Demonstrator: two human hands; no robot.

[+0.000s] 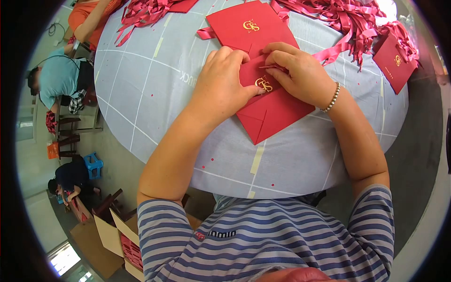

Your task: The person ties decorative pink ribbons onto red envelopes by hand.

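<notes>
A red paper gift bag (282, 109) with a gold monogram lies flat on the cloth-covered table in front of me. My left hand (224, 82) grips its left side, thumb pressed beside the monogram and fingers curled at the upper edge. On the opposite side, my right hand (298, 75) is closed in a pinch around a thin red strip (268, 66) near the bag's top; whether this is ribbon or paper edge I cannot tell. Just beyond my hands lies another red bag (251, 26) with the same monogram, a piece of ribbon (206, 33) sticking out at its left.
Piles of red ribbon (329, 16) lie along the table's far side, beside another bag (396, 61) at right. The round table (141, 94) has a grey checked cloth. An open carton (110, 235) stands at lower left. Other people (61, 77) sit off to the left, near a blue stool (93, 165).
</notes>
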